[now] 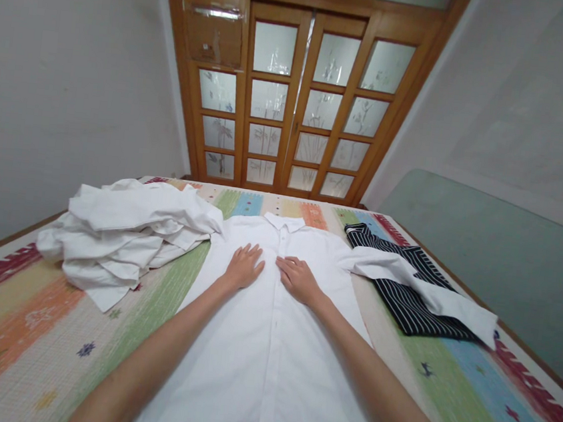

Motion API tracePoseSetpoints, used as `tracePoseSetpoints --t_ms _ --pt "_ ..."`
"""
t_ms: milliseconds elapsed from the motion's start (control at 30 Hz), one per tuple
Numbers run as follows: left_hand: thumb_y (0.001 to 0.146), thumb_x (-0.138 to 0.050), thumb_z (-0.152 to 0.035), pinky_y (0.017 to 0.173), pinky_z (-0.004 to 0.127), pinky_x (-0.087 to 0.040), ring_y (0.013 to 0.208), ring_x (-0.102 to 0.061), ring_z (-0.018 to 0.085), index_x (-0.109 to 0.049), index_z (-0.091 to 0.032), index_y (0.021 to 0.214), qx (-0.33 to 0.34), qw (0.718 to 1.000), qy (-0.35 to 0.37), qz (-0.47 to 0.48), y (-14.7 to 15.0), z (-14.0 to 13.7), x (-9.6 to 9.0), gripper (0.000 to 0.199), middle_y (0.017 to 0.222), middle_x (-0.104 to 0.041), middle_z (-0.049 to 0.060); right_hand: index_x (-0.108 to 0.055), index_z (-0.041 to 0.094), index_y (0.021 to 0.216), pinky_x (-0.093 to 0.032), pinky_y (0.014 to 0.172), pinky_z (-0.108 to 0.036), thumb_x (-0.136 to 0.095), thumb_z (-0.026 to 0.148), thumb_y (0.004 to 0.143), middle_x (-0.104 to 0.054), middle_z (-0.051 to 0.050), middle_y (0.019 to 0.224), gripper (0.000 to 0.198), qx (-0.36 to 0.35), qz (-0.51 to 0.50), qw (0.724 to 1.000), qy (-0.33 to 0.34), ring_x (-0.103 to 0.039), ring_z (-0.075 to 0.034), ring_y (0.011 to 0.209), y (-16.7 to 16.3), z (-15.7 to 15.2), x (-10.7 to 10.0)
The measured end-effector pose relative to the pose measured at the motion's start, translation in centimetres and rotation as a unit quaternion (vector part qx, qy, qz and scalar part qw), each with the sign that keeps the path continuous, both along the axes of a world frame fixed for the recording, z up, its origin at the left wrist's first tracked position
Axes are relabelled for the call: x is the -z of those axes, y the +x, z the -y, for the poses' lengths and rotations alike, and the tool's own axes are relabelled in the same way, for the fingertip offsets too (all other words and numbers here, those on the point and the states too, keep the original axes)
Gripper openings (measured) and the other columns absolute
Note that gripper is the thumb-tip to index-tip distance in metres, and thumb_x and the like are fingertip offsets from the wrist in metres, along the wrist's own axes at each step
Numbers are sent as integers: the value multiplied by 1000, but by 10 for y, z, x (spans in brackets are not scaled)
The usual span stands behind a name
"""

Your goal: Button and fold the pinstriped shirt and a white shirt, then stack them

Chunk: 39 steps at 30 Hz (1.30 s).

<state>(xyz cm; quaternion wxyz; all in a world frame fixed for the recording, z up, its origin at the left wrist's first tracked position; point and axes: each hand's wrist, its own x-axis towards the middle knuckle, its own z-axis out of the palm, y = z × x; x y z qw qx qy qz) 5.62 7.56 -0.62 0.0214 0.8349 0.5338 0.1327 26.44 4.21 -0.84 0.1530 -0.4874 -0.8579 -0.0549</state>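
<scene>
A white button-up shirt (241, 354) lies front side up, its collar at the far end and its button strip running down the middle. My left hand (244, 267) rests flat on the chest left of the button strip, fingers stretched out. On the other side, my right hand (298, 278) lies on the cloth with its fingertips at the button strip; the fingers look extended and hold nothing. The shirt's right-hand sleeve stretches out across a black-and-white striped garment (405, 308). Its left-hand sleeve meets a heap of white clothes (129, 228).
Under everything is a colourful striped cloth (16, 344) covering a bed or table. Beyond its far edge stand wooden doors (295, 105) with glass panes. A pale green panel (498, 254) lines the right side, and walls rise on both sides.
</scene>
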Motion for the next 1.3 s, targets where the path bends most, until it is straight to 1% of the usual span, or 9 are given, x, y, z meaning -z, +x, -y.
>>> tracePoseSetpoints --t_ms 267,433,500,567,667,733,900,1100,1300 --pt "98 -25 -48 118 48 -18 146 -19 29 -33 -10 146 -81 994 -47 -48 -49 -14 -7 62 156 -27 15 -22 17 153 -22 115 -47 -21 47 100 -22 -11 158 61 13 42 998 -52 -22 -23 145 18 14 8" --pt "98 -26 -44 116 54 -18 146 -13 37 -30 -7 147 -93 993 -59 -42 -39 -11 -10 62 158 -21 18 -16 16 154 -16 116 -52 -19 56 98 -16 -10 159 70 29 47 993 -104 -16 -25 147 19 7 4" --pt "98 -26 -45 115 53 -19 146 -11 36 -24 -8 150 -48 997 -52 -21 -25 1 -7 64 159 -18 17 -10 17 155 -15 116 -51 -22 60 96 -10 -11 160 74 18 41 993 -106 -12 -26 147 21 1 1" --pt "98 -24 -50 116 49 -21 147 -11 32 -17 -14 153 42 999 -34 2 -10 18 -3 66 159 -19 13 -8 18 155 -14 117 -50 -23 62 95 -7 -10 161 76 -4 38 994 -107 -9 -26 148 22 -4 -1" --pt "97 -21 -56 117 48 -20 147 -14 27 -19 -22 152 177 984 -2 5 6 44 3 65 158 -25 8 -12 22 155 -12 118 -48 -21 59 97 -12 -7 160 69 -36 45 991 -121 -11 -24 148 24 -13 -5" --pt "97 -22 -57 117 48 -18 146 -18 26 -23 -21 151 217 976 12 -9 11 59 6 65 156 -31 9 -17 24 154 -12 118 -48 -19 53 99 -19 -5 159 62 -37 50 989 -133 -15 -23 147 24 -19 -6" --pt "98 -24 -56 117 50 -17 146 -21 27 -29 -18 149 216 976 36 -20 12 81 8 65 155 -32 11 -24 25 153 -14 117 -49 -13 40 101 -23 -2 158 55 -4 47 990 -130 -17 -20 147 21 -39 -3" --pt "97 -26 -57 118 52 -14 147 -14 28 -24 -18 151 234 971 44 -17 14 104 9 66 157 -25 13 -20 19 154 -16 117 -48 -14 47 100 -18 -7 159 61 46 38 992 -113 -17 -21 147 16 -67 4" --pt "97 -27 -56 118 52 -14 147 -13 29 -19 -19 153 239 970 38 -14 16 107 9 67 159 -20 10 -27 17 152 -16 117 -46 -18 43 99 -25 -7 157 59 52 38 991 -118 -19 -23 146 13 -85 1"
